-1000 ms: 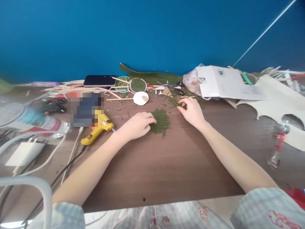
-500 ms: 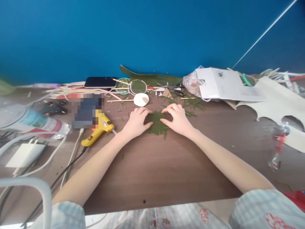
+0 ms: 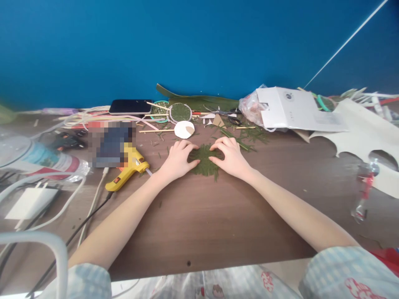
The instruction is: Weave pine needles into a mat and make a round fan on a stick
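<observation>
Here both hands press on a green leaf disc [image 3: 205,161] on the tabletop [image 3: 199,220]: left hand [image 3: 178,160] on its left edge, right hand [image 3: 230,157] on its right. Fingers lie flat, pinching nothing. A glue gun [image 3: 126,169] lies left of the disc.

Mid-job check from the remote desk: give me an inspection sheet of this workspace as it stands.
Surface: brown wooden table, bare in front, crowded at the back.
Job's things: green leaf disc lying flat; loose green strips behind it.
Clutter: yellow glue gun, phone, white disc, white box, long green leaf.
Grippers: left hand and right hand press fingertips on the leaf disc's edges.
Cables: white cable and black cord at left.
Surroundings: blue wall.
</observation>
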`<action>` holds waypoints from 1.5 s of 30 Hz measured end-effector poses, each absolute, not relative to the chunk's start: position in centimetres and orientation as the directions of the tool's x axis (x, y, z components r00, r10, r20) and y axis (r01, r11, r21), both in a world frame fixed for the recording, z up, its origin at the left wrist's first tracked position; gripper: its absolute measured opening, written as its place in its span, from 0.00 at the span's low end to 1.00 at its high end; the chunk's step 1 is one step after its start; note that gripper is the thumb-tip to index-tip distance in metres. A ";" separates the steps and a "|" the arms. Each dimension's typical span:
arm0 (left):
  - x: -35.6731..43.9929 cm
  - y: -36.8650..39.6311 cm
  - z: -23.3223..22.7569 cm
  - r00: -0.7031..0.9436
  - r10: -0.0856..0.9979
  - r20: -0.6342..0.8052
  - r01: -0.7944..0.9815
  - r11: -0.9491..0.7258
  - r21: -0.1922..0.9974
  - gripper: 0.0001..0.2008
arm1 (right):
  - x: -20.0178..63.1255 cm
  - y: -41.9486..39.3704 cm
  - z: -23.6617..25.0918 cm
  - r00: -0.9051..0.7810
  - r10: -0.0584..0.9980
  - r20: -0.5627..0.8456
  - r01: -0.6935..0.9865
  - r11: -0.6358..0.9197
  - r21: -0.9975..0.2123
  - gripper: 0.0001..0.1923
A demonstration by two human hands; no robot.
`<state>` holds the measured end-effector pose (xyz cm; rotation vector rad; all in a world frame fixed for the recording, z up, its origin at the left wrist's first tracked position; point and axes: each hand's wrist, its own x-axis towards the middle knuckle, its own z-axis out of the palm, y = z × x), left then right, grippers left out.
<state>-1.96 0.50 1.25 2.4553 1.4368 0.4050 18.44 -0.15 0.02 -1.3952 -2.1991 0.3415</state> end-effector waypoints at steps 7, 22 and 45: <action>-1.8 0.5 1.3 0.447 0.888 0.109 0.812 -0.454 0.367 0.17 | 18.4 -0.1 -0.2 -0.337 0.889 0.311 0.771 0.450 -0.450 0.07; -1.8 0.5 1.2 0.430 0.894 0.130 0.821 -0.447 0.355 0.17 | 18.4 -0.1 -0.2 -0.327 0.897 0.298 0.771 0.435 -0.465 0.08; -1.8 0.0 1.9 0.654 0.723 0.221 0.665 -0.689 0.288 0.09 | 19.3 -0.1 -0.1 -0.257 0.847 0.466 0.658 0.506 -0.557 0.10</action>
